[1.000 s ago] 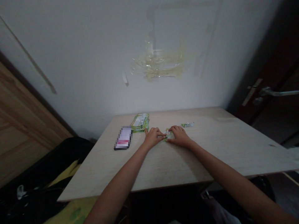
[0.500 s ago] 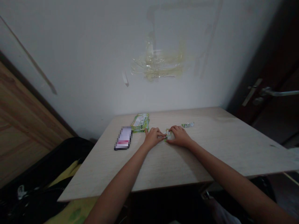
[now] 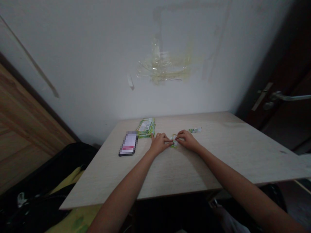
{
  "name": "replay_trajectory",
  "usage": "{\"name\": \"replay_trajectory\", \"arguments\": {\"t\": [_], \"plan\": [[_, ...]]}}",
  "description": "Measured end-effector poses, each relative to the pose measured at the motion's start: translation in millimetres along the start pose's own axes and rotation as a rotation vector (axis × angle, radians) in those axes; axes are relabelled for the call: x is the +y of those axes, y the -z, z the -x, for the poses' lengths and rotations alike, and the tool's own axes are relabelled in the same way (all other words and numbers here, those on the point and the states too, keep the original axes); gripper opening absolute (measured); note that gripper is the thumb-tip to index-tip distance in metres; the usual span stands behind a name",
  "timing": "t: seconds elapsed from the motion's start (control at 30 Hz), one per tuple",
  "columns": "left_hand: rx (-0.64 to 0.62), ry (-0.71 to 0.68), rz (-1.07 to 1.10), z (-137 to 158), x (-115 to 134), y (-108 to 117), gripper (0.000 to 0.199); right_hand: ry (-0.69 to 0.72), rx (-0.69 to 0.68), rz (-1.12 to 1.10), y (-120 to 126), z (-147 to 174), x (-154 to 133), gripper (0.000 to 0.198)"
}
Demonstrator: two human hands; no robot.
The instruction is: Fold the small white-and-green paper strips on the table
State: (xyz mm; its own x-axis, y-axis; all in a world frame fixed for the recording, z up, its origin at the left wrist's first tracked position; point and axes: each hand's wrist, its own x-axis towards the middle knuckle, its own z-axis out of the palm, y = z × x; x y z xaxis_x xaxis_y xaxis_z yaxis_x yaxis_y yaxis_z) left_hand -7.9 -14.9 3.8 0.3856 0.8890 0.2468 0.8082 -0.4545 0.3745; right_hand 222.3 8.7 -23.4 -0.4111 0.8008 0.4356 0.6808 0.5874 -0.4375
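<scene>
Phone (image 3: pixel 128 143) screen blurred; green packet (image 3: pixel 174 142) (mostly under fingers) unreadable

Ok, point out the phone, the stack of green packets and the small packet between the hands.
phone (image 3: pixel 128 144), head view, middle of its screen.
stack of green packets (image 3: pixel 145 127), head view, top packet's face.
small packet (image 3: pixel 174 142), head view, part showing between the fingertips.

left hand (image 3: pixel 159 143) and right hand (image 3: pixel 187 140) pinching small green wrapper (image 3: pixel 174 141) on table (image 3: pixel 218 161) | green packet stack (image 3: pixel 146 127) lying beside phone (image 3: pixel 128 143) | torn scrap (image 3: pixel 195 130) sitting just behind right hand
</scene>
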Motion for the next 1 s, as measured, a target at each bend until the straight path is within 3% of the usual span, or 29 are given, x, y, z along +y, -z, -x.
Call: {"name": "replay_trajectory", "arguments": {"t": [0.23,0.4,0.67,1.0], "plan": [[0.007,0.003,0.001,1,3,2,0.026,0.004,0.002,-0.028,-3,0,4,0.015],[-0.002,0.023,0.01,0,3,2,0.026,-0.07,0.042,0.038,-6,-1,3,0.015],[0.014,-0.01,0.017,-1,-2,-2,0.026,-0.138,-0.002,0.179,-2,-5,-1,0.024],[0.003,-0.007,0.015,0,1,1,0.025,-0.159,0.002,0.233,-1,-10,-6,0.027]]}}
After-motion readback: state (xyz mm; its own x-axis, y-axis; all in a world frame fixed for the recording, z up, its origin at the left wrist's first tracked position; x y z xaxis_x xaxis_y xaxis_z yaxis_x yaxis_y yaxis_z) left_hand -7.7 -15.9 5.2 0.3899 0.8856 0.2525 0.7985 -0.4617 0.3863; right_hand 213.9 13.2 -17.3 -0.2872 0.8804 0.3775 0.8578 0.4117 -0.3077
